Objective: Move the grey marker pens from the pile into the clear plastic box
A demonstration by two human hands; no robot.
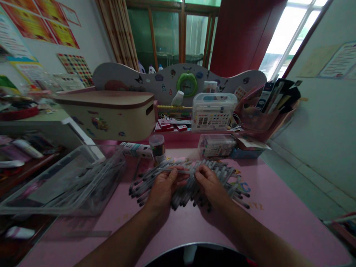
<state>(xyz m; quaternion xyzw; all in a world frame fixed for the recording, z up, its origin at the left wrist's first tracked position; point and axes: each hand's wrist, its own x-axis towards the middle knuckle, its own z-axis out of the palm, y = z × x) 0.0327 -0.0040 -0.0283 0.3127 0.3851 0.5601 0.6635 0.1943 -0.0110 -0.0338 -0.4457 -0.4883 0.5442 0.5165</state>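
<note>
A heap of several grey pens (222, 174) with dark caps lies spread across the pink desk (278, 215). My left hand (164, 189) and my right hand (211, 185) rest on the heap, fingers curled. Between them they pinch one pen (178, 171), held level just above the pile. A clear plastic tray (69, 181) with more pens in it sits to the left of my left hand.
Behind the pile stand a small round jar (157, 146), a flat carton (136, 149) and a clear box (215, 145). Farther back are a wooden-lidded box (111, 111), a clear marker case (213, 111), a green clock (187, 84) and a holder of stationery (275, 100).
</note>
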